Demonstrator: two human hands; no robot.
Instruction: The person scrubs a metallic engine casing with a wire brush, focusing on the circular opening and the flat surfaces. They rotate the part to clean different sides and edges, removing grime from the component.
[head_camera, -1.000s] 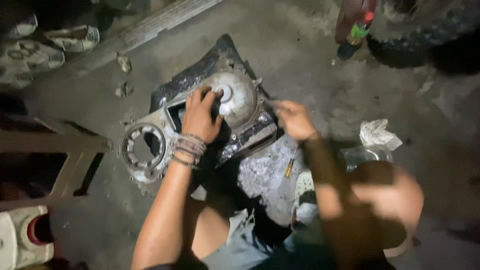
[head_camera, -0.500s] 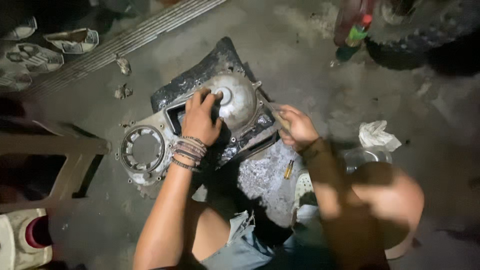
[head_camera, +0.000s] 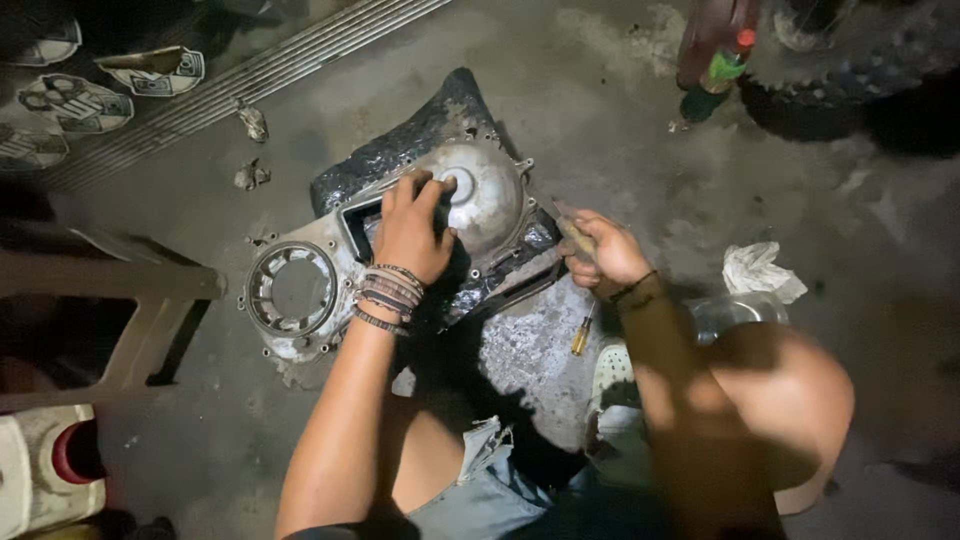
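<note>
Setting: a person squats over a stained concrete floor (head_camera: 620, 120), seen from above.
Casing: a grey metal engine cover (head_camera: 400, 250) lies flat on a dark mat (head_camera: 420, 130), just in front of the person's knees.
Long axis: it runs from the ringed round opening (head_camera: 292, 290) at the lower left up to the domed end (head_camera: 485, 195) at the upper right; the dome faces upward.
Left hand (head_camera: 412, 232): spread palm down, fingers half curled over the rim of the dome, gripping nothing; it appears to press the cover down so that it cannot slide.
Right hand (head_camera: 603, 250): closed in a fist round a slim tool handle (head_camera: 572, 235), whose tip points toward the cover's right edge; whether it touches cannot be told.
Spare tool: a small yellow-handled screwdriver (head_camera: 581, 332) lies beside the right wrist, probably kept within reach.
Surroundings: a crumpled white rag (head_camera: 760, 270) to the right, a green bottle (head_camera: 718, 75) and a tyre (head_camera: 850, 70) beyond.
</note>
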